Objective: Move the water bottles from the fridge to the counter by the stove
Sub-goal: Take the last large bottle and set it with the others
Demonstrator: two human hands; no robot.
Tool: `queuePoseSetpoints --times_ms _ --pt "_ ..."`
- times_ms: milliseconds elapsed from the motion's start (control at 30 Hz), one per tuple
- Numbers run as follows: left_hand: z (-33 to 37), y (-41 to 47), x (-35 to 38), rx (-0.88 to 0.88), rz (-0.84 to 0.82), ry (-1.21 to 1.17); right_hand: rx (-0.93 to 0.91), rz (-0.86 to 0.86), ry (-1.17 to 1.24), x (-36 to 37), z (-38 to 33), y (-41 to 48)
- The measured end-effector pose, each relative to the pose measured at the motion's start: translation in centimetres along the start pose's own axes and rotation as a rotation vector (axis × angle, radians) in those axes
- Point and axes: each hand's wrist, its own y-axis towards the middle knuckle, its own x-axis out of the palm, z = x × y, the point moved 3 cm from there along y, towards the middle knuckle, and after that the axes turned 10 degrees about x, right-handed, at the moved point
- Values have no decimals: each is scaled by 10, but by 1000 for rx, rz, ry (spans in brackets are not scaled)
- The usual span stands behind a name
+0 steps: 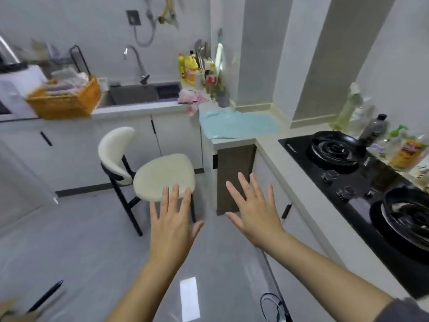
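Pale grey kitchen floor tiles [76, 247] spread under me, glossy enough to catch a patch of light. No water bottle from the fridge shows itself that I can be sure of, and the fridge is out of sight; the pale stone counter by the stove [278, 159] runs along my right side, its front strip bare. My left hand [170, 225] and my right hand [254, 216] hang palm-down over the floor, fingers spread wide apart, gripping nothing and touching nothing. Just beyond my left fingertips stands a cream upholstered chair with black metal legs [162, 176]. On the counter sits a black glass gas hob [362, 194] with two burners, and behind it a blurred cluster of oil and sauce bottles [376, 133] against the wall. Farther off, a light blue mat [236, 124] covers the corner counter, a dark sink with a curved steel tap [141, 92] lies beyond, and an orange wicker basket of folded cloths [66, 98] rests near the sink's left.
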Motion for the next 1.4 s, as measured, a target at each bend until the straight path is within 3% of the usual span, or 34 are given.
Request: queuePoseSetpoints --times_ms 300,533,1100,1400 --pt "-84 -107 -45 -483 28 246 -547 112 117 -4 -146 24" --pt "-127 -204 -88 -777 46 399 -871 66 170 -11 -256 -6" --pt "-276 -418 -223 -1143 163 579 -1208 98 321 -79 -553 -139" --pt "-351 -482 -286 -1287 259 636 -1436 85 467 -120 -681 -188"
